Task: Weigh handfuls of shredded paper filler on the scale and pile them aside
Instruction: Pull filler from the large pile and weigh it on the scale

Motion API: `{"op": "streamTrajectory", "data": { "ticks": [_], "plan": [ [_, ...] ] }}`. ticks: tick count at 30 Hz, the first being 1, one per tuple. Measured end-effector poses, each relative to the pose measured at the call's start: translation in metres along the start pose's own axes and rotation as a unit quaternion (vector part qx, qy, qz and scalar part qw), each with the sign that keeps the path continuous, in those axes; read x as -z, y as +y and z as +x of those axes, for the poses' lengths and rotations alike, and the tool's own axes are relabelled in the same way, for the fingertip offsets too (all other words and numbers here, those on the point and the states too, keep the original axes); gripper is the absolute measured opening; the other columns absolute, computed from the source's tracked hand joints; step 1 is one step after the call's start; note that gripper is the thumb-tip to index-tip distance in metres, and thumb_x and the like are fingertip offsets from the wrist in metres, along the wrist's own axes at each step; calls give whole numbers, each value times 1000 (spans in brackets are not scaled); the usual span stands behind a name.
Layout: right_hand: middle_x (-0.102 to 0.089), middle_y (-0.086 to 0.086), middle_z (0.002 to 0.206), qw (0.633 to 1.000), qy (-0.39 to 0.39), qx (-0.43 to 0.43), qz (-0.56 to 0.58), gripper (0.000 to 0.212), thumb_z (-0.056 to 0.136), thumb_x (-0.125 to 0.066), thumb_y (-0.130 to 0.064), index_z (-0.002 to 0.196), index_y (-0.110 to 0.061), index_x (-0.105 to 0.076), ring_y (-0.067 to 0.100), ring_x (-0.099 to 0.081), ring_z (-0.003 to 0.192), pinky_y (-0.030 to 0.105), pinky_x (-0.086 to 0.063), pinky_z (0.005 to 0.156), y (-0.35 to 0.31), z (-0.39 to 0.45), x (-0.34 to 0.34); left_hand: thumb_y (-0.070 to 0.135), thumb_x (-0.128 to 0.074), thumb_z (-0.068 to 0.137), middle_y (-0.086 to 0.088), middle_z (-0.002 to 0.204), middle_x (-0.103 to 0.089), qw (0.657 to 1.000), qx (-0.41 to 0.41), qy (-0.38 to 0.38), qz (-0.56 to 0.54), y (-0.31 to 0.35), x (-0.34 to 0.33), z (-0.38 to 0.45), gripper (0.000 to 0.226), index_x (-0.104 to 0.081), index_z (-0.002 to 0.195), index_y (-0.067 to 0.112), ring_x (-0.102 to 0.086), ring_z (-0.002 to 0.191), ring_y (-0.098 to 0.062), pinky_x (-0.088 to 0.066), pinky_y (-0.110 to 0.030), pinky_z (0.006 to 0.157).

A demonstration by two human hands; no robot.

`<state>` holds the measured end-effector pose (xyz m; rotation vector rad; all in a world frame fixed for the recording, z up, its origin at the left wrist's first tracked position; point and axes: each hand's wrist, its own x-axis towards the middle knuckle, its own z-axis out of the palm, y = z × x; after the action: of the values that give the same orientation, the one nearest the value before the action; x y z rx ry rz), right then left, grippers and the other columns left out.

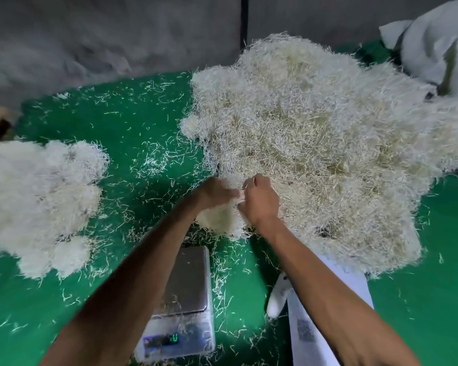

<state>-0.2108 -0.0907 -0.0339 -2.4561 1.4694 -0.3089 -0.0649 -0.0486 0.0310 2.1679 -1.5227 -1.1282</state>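
1. Gathering a handful is, in my judgement, the step in hand: a small clump of filler (pixel 220 217) sits at the near edge of the big heap of shredded paper (pixel 315 143), just beyond the scale (pixel 188 289).
2. Both hands meet on top of this clump. The left hand (pixel 214 192) is blurred; its fingers seem to lie over the paper and point to the right, but I cannot tell if they curl round it. The right hand (pixel 261 199) has its fingers curled down into the strands, so it grips the filler.
3. The relation that matters: the clump lies directly under and between the two hands, and the scale lies toward the person from there, below the left forearm. The clump has no clear long axis; it is a loose round tuft.
4. The platform of the scale looks bare except for a few stray strands. Its display (pixel 173 338) shows a green digit, too small to read.
5. The left hand is nearer to the pile of weighed handfuls (pixel 37 204), which lies well apart on the left side of the green table cover (pixel 132 133).
6. A white sheet (pixel 325 313) lies under the right forearm, beside the scale. A white sack (pixel 439 48) rests at the far right.
7. One risk, I think: strands tangled with the heap may drag more paper along.
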Motion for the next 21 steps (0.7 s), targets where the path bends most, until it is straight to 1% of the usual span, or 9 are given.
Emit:
{"op": "streamTrajectory", "data": {
  "ticks": [2, 3, 4, 5, 8, 11, 13, 16, 21],
  "plan": [
    [-57, 4, 120, 1000, -11, -2, -12, 41, 80, -81, -23, 117, -17, -64, 20, -54, 108, 30, -57, 71, 8, 9, 6, 64, -56, 89, -11, 72, -57, 996, 27, -78, 25, 8, 16, -4, 51, -61, 90, 14, -49, 67, -5, -54, -27, 55],
    [-57, 4, 117, 1000, -16, -8, -9, 37, 82, -79, -24, 115, -17, -64, 21, -55, 107, 30, -56, 70, 11, 13, 10, 72, -56, 84, -15, 77, -63, 993, 21, -111, 23, 13, 21, -6, 57, -65, 97, 17, -67, 74, -21, -60, -36, 62],
    [-56, 3, 113, 1000, -19, -15, -4, 32, 84, -78, -26, 111, -18, -65, 21, -56, 105, 30, -55, 70, 14, 15, 14, 76, -58, 78, -16, 80, -64, 991, 13, -134, 19, 18, 25, -9, 58, -66, 101, 23, -63, 86, -39, -61, -42, 70],
    [-55, 1, 109, 1000, -21, -18, -1, 26, 86, -77, -28, 108, -18, -65, 20, -56, 102, 31, -55, 70, 15, 16, 18, 75, -62, 75, -10, 80, -68, 990, 12, -143, 3, 23, 29, -12, 53, -66, 96, 27, -69, 74, -28, -60, -42, 74],
    [-61, 2, 111, 999, -30, -27, 3, 21, 89, -69, -16, 110, -16, -68, 19, -58, 93, 33, -60, 73, 14, 19, 31, 47, -74, 84, -6, 98, -73, 991, 63, -99, -65, 27, 38, -16, 38, -67, 103, 15, -73, 85, -25, -60, -34, 73],
    [-62, 7, 105, 998, -49, -33, 8, 20, 93, -66, -10, 113, -9, -65, 21, -61, 88, 35, -62, 75, 18, 19, 44, 22, -71, 90, -3, 122, -68, 987, 42, -19, -155, 30, 46, -18, 23, -64, 110, 14, -70, 99, -20, -55, -12, 64],
    [-63, 9, 103, 998, -58, -28, 7, 20, 97, -60, -3, 116, -5, -63, 21, -62, 88, 36, -61, 79, 18, 17, 53, 25, -71, 89, -8, 141, -56, 954, 64, 18, -291, 33, 52, -21, 25, -65, 112, 15, -60, 119, -21, -58, -32, 87],
    [-63, 14, 119, 996, -17, -7, 85, 40, 93, -57, 4, 132, -7, -57, 24, -64, 95, 38, -61, 84, 7, 14, 71, 29, -73, 86, -9, 159, -33, 914, 78, 56, -393, 44, 65, -27, 48, -60, 130, 16, -33, 145, -31, -32, -51, 116],
    [-51, 13, 146, 964, 62, 71, 247, 59, 103, -47, -52, 149, -16, -42, 20, -58, 113, 43, -50, 98, -28, 0, 103, 30, -72, 90, -14, 140, -59, 831, 43, 143, -535, 69, 80, -38, 57, -54, 139, 7, -61, 121, -29, -54, -42, 94]
  ]
}}
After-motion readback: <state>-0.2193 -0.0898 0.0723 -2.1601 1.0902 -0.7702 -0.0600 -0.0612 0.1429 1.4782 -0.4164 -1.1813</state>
